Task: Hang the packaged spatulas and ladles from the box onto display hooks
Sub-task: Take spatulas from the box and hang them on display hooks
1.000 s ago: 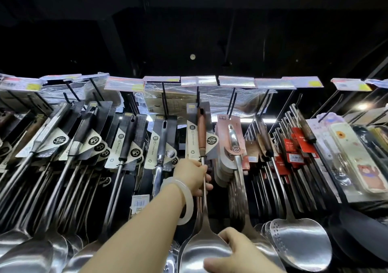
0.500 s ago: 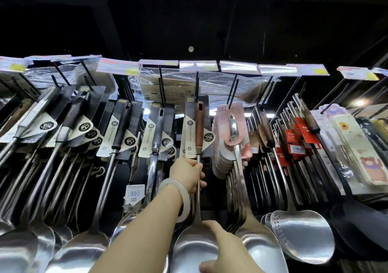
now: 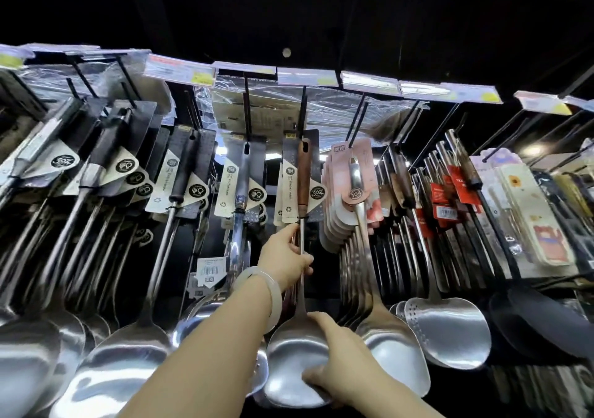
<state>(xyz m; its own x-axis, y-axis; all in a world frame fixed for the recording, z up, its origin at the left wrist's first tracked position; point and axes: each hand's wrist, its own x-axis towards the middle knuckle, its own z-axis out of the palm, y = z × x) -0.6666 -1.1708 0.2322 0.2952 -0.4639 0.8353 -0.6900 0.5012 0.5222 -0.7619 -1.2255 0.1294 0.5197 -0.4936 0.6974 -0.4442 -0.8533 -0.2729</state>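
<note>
Spatula [image 3: 297,366] in both hands' grip

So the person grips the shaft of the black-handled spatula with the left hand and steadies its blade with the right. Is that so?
Not quite. The head view shows the spatula has a brown wooden handle, not black. The rest holds: the left hand grips its shaft and the right hand steadies the blade.

Black display hooks [image 3: 301,112] carry rows of carded steel spatulas [image 3: 448,327] and ladles [image 3: 119,366].
</note>
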